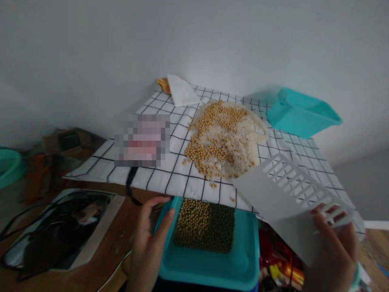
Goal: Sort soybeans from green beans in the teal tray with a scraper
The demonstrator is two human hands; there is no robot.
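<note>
My left hand (152,239) grips the left rim of a teal plastic container (209,271) just below the table's front edge. Inside it lie yellow soybeans (193,223) on the left and small dark green beans (221,229) on the right. In my right hand (332,243) is a thin white slotted plastic sheet (279,202), tilted, with its fingers by the slots. The sheet's far corner hangs in front of a pile of soybeans (220,152) mixed with pale, rice-like grains (243,134) on the checked cloth.
A second teal bin (304,113) stands at the back right of the checked cloth (179,174). White paper (182,91) lies at the back left, near a blurred-out item (142,140). Left of the table are a dark bag (60,239) and a teal basin (10,166).
</note>
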